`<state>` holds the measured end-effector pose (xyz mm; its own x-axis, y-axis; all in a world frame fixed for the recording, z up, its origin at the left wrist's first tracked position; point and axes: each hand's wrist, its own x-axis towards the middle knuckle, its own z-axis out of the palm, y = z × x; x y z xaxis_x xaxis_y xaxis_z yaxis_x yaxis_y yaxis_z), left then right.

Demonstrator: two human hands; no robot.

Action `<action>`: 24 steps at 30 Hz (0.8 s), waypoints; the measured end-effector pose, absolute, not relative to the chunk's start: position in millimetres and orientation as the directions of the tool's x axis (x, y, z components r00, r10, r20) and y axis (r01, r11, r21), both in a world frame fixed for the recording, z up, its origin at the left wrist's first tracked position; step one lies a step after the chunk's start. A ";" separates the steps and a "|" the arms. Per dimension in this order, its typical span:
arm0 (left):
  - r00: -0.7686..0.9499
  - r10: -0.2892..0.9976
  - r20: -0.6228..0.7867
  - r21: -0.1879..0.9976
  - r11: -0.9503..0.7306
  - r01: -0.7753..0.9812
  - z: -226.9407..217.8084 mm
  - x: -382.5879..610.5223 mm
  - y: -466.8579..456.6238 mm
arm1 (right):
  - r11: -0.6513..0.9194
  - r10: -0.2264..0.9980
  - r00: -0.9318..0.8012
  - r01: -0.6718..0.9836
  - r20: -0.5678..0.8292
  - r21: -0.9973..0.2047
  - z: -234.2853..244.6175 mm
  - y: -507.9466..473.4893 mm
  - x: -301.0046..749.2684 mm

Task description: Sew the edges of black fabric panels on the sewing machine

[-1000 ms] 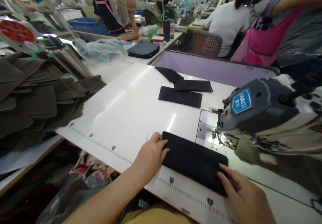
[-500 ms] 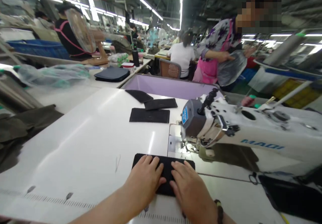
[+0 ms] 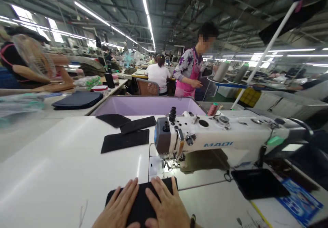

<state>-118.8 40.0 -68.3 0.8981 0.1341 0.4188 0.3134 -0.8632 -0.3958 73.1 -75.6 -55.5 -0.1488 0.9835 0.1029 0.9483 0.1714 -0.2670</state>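
A black rectangular fabric piece (image 3: 141, 200) lies on the white sewing table, just in front of the needle area of a white sewing machine (image 3: 217, 142). My left hand (image 3: 119, 204) rests flat on the left part of the piece, fingers stretched out. On its right part lies my right hand (image 3: 164, 200), fingers spread, with a dark band at the wrist. Both palms run toward the lower edge of the view. Beyond, to the left of the machine head, are more black fabric pieces (image 3: 125, 141), two of them overlapping.
Behind the table is a lilac-lined bin (image 3: 143, 105). A dark flat stack (image 3: 78, 100) sits on the left table. Right of my hands are a black flat item (image 3: 260, 183), scissors (image 3: 227, 176) and a blue packet (image 3: 299, 200). A co-worker in a pink apron (image 3: 188, 74) stands beyond.
The view has swung right and tilted up, so the scene sits further left. Both hands stay on the black piece, which now lies more tilted. The co-worker stands more upright.
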 end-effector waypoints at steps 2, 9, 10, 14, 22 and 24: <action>0.868 0.215 0.447 -0.376 -0.836 0.400 -71.1 -137.0 50.6 | 0.133 0.991 -0.115 0.940 0.073 -0.315 -45.4 -77.8 70.8; 0.876 0.327 0.356 -0.131 -0.910 0.393 -53.7 -145.1 23.8 | 0.053 0.997 -0.034 0.945 0.062 -0.324 -35.3 -79.3 63.5; 0.910 0.271 0.315 -0.098 -0.944 0.315 -49.8 -136.2 16.5 | 0.042 0.997 -0.018 0.940 0.076 -0.338 -35.7 -80.9 63.6; 0.907 0.351 0.232 -0.039 -0.929 0.369 -40.0 -96.6 14.5 | -0.029 0.989 0.084 0.921 0.124 -0.389 -30.2 -94.2 72.5; 0.953 0.286 0.102 -0.076 -0.953 0.294 -25.1 -28.7 53.6 | 0.372 0.928 -0.368 0.917 0.053 -0.143 -11.4 -81.4 127.6; 0.966 0.243 0.083 -0.049 -0.968 0.248 -24.4 -18.9 51.3 | 0.442 0.897 -0.439 0.886 0.056 -0.138 -14.2 -71.8 138.4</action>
